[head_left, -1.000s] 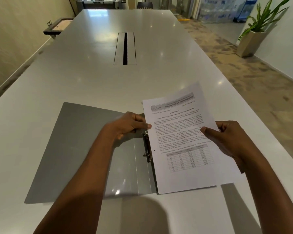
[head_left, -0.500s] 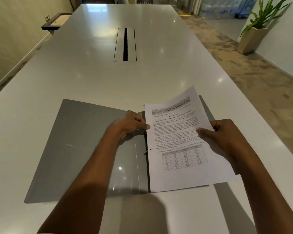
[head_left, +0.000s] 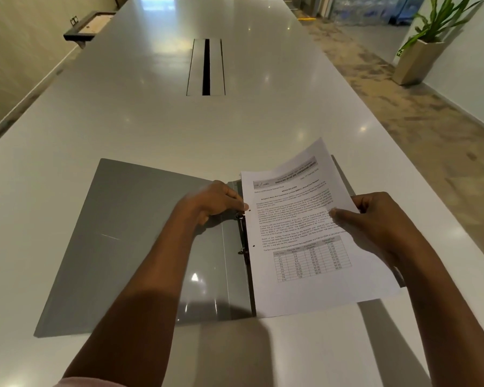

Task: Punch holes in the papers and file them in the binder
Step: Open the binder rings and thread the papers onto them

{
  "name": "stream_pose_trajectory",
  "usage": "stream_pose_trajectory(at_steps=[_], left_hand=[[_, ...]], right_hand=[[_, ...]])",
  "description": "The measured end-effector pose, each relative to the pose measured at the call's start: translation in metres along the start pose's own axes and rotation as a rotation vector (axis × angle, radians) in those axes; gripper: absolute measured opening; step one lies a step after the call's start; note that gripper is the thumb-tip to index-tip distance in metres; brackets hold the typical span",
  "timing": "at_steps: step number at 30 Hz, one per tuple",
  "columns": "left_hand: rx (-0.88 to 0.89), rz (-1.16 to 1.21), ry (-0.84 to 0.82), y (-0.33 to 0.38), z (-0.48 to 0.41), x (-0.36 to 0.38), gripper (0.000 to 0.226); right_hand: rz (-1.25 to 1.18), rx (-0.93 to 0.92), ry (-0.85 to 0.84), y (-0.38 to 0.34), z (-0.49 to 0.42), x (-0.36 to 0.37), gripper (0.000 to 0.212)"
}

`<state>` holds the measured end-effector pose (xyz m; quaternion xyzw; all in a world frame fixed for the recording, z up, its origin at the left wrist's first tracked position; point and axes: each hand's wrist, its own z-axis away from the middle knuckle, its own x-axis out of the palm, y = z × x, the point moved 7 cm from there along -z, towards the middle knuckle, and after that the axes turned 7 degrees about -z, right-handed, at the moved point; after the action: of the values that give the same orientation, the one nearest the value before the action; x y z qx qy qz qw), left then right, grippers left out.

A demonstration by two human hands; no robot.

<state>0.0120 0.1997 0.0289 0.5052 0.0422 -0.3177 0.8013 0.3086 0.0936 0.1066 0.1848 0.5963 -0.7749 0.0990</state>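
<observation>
Broadly, a long pale glossy table [head_left: 151, 121] fills the room's middle, with a grey binder [head_left: 140, 233] lying open flat on its near end. Beyond the binder, a cable slot [head_left: 206, 67] is set into the tabletop. Far off to the binder's right, a potted plant [head_left: 419, 61] stands on the mottled floor [head_left: 403, 129] against a white wall. Far to the left, a small dark shelf [head_left: 90, 26] juts from a beige wall.

The printed paper [head_left: 299, 236] covers the binder's right half, hiding most of that cover. Its two punched holes sit just right of the black rings [head_left: 242, 236]. The right hand [head_left: 375, 222] grasps the sheet's right edge, thumb on top. The left hand [head_left: 215, 203] rests on the binder's spine with fingers curled, tips meeting the sheet's left edge by the upper hole. Whether they pinch it or merely touch it I cannot tell.
</observation>
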Motion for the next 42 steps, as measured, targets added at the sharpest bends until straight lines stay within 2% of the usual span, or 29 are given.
stream_pose_trajectory(at_steps=[3, 8, 13, 19, 28, 33, 38, 42], left_hand=[[0.007, -0.055, -0.032, 0.001, 0.000, -0.001, 0.005], [-0.009, -0.100, -0.059, -0.002, 0.001, -0.003, 0.007], [-0.011, -0.112, -0.006, 0.002, 0.001, 0.000, 0.016], [-0.028, -0.103, 0.006, 0.002, 0.001, 0.004, 0.008], [-0.025, -0.083, 0.015, 0.001, 0.006, 0.004, 0.013], [-0.030, -0.122, 0.048, 0.003, 0.002, 0.006, 0.007], [-0.008, -0.102, 0.115, 0.011, 0.009, 0.009, 0.010], [0.051, -0.015, 0.370, 0.012, 0.025, 0.003, 0.010]], right_hand=[[-0.015, 0.000, -0.011, -0.002, -0.001, 0.001, 0.009], [-0.042, -0.001, -0.037, -0.001, -0.004, 0.001, 0.012], [-0.084, -0.017, -0.023, -0.001, -0.006, 0.003, 0.009], [-0.095, 0.015, -0.009, -0.002, -0.005, -0.001, 0.009], [-0.083, 0.020, 0.017, -0.002, 0.006, 0.000, 0.010], [0.014, -0.004, 0.019, -0.005, 0.005, -0.002, 0.013], [0.021, -0.007, 0.016, -0.003, 0.003, -0.007, 0.014], [-0.050, 0.011, 0.013, 0.005, 0.003, -0.005, 0.015]])
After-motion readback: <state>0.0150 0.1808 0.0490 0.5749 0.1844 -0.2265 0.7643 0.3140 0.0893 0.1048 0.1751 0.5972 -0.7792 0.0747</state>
